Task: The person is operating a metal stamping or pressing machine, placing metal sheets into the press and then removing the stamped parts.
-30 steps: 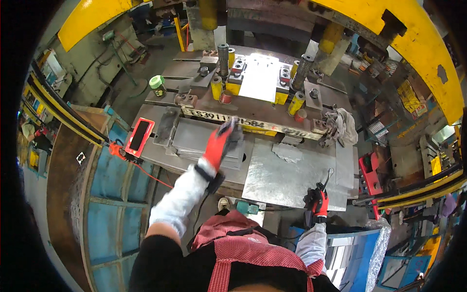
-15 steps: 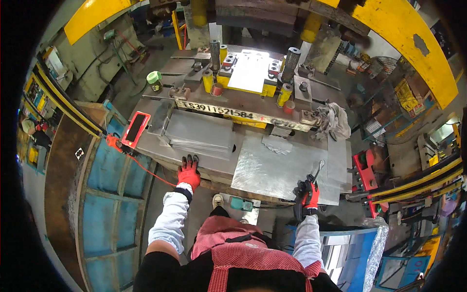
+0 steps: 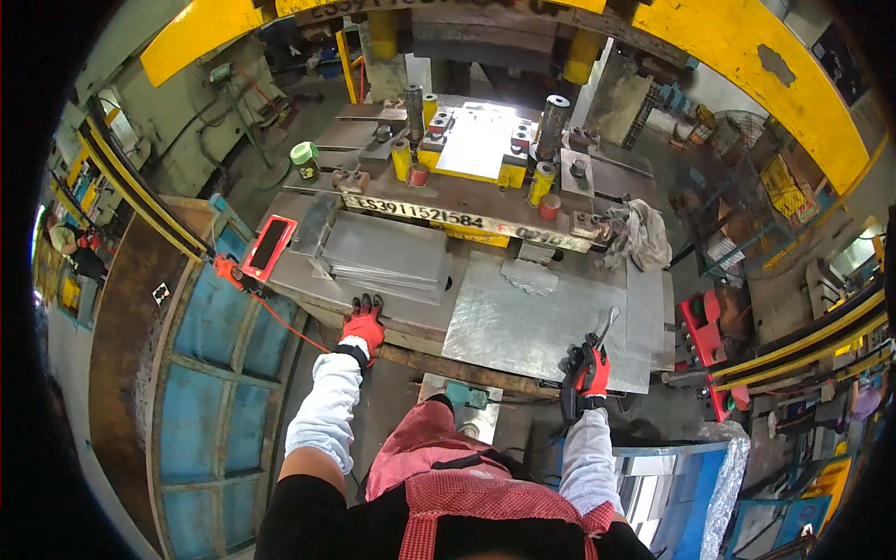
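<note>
My left hand (image 3: pixel 363 324), in a red glove with dark fingertips, rests with fingers stretched out on the front edge of the press bed, just below a stack of grey metal sheets (image 3: pixel 387 250). My right hand (image 3: pixel 590 370), also gloved, is wrapped round a dark hand tool with a shiny metal end (image 3: pixel 609 324). That tool is over the near right part of a large bare metal plate (image 3: pixel 495 317). Farther back, a bright flat sheet (image 3: pixel 476 145) lies on the die between the guide posts. The tool's exact kind is hard to make out.
Guide posts (image 3: pixel 553 126) and yellow stops flank the die. A red-framed phone (image 3: pixel 271 245) and green-lidded jar (image 3: pixel 303 157) sit at left, a grey rag (image 3: pixel 639 233) at right. Below the bed is a teal pedal (image 3: pixel 465 395). Yellow-black bars (image 3: pixel 803 341) run along both sides.
My leg has moved forward beside the teal pedal, and the shoe no longer shows. The press's upper part appears lower in the picture. Both hands stay nearly in place.
</note>
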Tool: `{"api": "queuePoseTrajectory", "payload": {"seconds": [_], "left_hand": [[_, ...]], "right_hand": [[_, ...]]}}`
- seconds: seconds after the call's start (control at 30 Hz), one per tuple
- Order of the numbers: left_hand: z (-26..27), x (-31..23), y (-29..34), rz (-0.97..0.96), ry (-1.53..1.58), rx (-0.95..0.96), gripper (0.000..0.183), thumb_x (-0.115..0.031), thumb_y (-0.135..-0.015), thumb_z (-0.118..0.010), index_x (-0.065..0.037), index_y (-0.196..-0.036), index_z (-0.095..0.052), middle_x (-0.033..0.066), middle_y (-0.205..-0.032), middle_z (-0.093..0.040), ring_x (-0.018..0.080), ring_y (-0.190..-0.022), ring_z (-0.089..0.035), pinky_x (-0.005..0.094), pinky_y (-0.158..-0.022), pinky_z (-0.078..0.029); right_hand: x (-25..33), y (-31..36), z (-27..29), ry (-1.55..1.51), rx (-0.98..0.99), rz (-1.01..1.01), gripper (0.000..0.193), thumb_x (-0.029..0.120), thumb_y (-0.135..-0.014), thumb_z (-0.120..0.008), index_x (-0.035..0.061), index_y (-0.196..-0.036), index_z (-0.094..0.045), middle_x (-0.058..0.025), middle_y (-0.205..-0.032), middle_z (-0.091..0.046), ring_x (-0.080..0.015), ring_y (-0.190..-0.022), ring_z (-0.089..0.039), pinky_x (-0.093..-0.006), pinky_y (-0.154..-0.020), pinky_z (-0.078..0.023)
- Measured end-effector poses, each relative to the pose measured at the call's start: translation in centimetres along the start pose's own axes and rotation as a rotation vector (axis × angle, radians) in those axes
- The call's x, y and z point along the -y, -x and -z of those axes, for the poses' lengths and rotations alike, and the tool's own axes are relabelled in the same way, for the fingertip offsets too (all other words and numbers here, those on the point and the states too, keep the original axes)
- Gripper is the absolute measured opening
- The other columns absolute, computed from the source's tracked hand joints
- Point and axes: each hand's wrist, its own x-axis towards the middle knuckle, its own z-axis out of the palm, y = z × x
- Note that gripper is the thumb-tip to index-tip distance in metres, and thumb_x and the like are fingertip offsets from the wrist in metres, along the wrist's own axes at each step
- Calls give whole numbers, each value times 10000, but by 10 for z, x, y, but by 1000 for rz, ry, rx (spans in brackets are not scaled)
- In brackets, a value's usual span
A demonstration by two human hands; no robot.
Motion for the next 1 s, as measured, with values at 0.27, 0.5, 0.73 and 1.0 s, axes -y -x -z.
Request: {"api": "queuePoseTrajectory", "payload": {"seconds": [0.27,0.5,0.73,1.0], "left_hand": [[-12,10,-5,-35,11,-48,652,-334,-762,-556,-256,-1340,-264,70,-1442,-113,300,-1320,-119,531,-1005,-212],[-2,2,0,-45,23,-40,679,-317,-775,-540,-244,-1361,-205,74,-1444,-106,301,-1320,-117,517,-1015,-202],[-6,4,-6,-54,23,-24,670,-315,-772,-536,-249,-1356,-216,70,-1444,-110,302,-1319,-126,526,-1009,-208],[-19,16,-17,-66,43,-57,655,-323,-765,-526,-251,-1348,-234,68,-1440,-124,312,-1312,-147,532,-996,-232]], "right_hand": [[4,6,-16,-37,-16,-35,231,118,-792,-533,120,-993,-420,-76,-632,-463,-184,-459,-426,-341,-430,-379],[-1,-2,3,30,-31,-4,351,154,-788,-552,111,-1120,-447,-121,-711,-546,-230,-510,-515,-383,-468,-461],[0,-2,3,-47,15,-17,281,141,-783,-555,113,-1043,-452,-108,-674,-521,-228,-488,-495,-375,-449,-437],[-1,2,-7,-2,-85,3,311,123,-777,-570,121,-1065,-451,-112,-676,-515,-205,-473,-461,-357,-432,-406]]}}
